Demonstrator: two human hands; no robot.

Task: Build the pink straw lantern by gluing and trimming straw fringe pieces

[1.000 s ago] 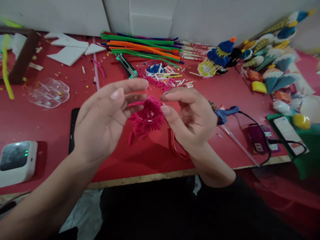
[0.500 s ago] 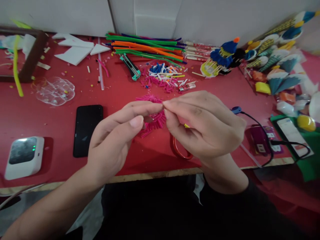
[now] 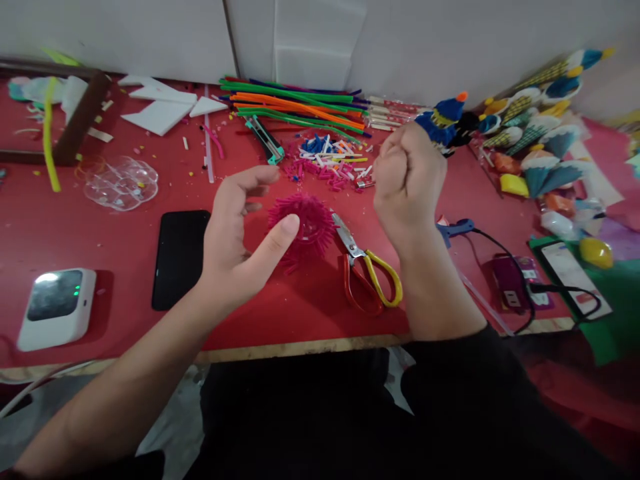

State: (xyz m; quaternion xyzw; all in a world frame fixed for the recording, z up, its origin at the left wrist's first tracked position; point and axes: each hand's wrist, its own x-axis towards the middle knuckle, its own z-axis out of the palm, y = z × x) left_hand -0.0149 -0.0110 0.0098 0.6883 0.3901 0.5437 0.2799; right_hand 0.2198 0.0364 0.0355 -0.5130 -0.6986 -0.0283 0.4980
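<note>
My left hand (image 3: pixel 225 237) hovers with its thumb and fingers spread apart and nothing between them. Just beyond its thumb lies a round, spiky bright-pink piece (image 3: pixel 320 230) with a clear middle, partly covered by the thumb. My right hand (image 3: pixel 410 177) is raised as a closed fist over the right of the table; whatever its fingers may hold is hidden. Between the hands, scissors (image 3: pixel 355 251) with one red and one yellow handle rest near the pink piece. Behind them is a heap of short cut bits (image 3: pixel 330 160) in pink, white and blue.
A black phone (image 3: pixel 177 267) and a white device (image 3: pixel 57 310) are at left. A green cutter (image 3: pixel 266 140) lies before fuzzy stems (image 3: pixel 300 103). At right are a blue tool (image 3: pixel 457 229) with a black cord and several cone-shaped crafts (image 3: pixel 535 137).
My hands, fingertips together before, have parted. The right hand has risen away to the right and curled into a fist; the left has opened wider. The scissors and pink piece are now more visible.
</note>
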